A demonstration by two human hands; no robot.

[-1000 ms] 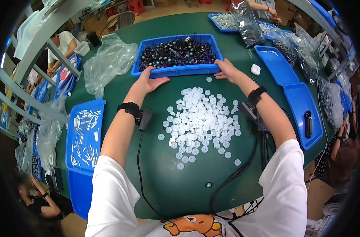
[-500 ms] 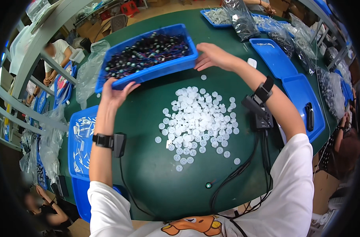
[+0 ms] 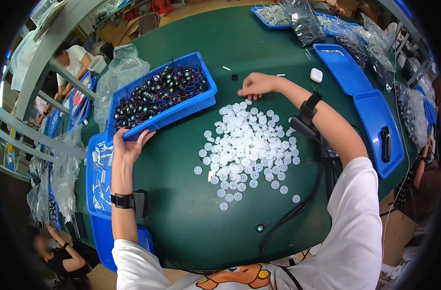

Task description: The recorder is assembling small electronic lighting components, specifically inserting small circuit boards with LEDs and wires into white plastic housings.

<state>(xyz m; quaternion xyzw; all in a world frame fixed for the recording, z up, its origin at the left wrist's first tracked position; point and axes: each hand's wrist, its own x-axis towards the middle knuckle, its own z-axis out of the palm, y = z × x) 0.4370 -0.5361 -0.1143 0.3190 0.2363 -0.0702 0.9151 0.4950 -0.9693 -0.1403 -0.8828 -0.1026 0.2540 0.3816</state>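
A blue plastic bin (image 3: 184,104) full of small round black parts with thin dark wires (image 3: 157,92) is at the far left of the pile. My left hand (image 3: 128,144) grips its near left corner, thumb and fingers around the edge. My right hand (image 3: 258,86) is off the bin, just beyond the far edge of a heap of translucent white plastic discs (image 3: 249,145). Its fingers are curled in; whatever they may hold is hidden. One loose black part with a wire (image 3: 260,227) lies on the near part of the green table (image 3: 191,232).
Blue trays with white sticks (image 3: 100,179) lie at left, beside clear plastic bags (image 3: 119,72). At right are blue trays (image 3: 375,121), one with a black object (image 3: 386,144). A white case (image 3: 316,75), a small black piece (image 3: 234,77) and black cables (image 3: 290,217) also lie there. People sit around.
The bin has come nearer and to the left, and its contents show more clearly. My right hand has left its right end and moved toward the discs, its fingers curling.
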